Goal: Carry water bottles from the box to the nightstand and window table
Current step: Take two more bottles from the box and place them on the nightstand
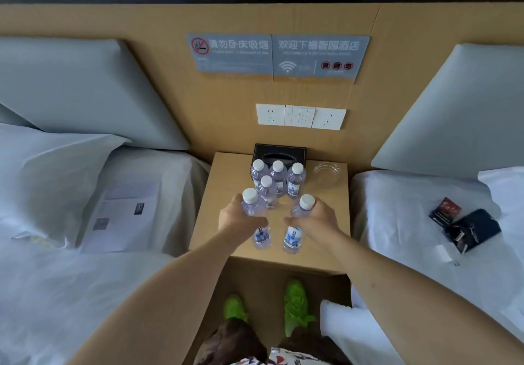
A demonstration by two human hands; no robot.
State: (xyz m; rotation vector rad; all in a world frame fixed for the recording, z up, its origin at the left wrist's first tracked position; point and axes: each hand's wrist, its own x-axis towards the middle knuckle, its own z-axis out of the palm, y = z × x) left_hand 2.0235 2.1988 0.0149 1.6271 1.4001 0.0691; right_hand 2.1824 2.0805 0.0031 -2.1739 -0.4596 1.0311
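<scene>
Nearest you are your two forearms, reaching out over your green shoes (pixel 296 305) toward the nightstand. Your left hand (pixel 241 220) is wrapped around the middle of one bottle (pixel 253 208), and your right hand (pixel 314 220) is wrapped around another bottle (pixel 295 237). Each grip sits above the label, which leaves the base free, so you can likely set either bottle down upright without shifting your fingers. Both bottles lean slightly toward each other and hang over the front half of the desk (pixel 221 171); whether their bases touch the top I cannot tell.

Just beyond them four bottles (pixel 276 180) stand upright in a tight cluster, caps up, pushed back against the black tissue box (pixel 280 152). That packing keeps the front of the desk open, and it looks like the reason you hold the new pair low and forward: they should fit in front of the cluster. A glass ashtray (pixel 326 173) takes the back right corner, so the right bottle has less room on that side.

The box the bottles come from is not in view. A paper sheet (pixel 122 214) lies on the left bed (pixel 42 279), and a dark wallet (pixel 473 230) on the right one.
</scene>
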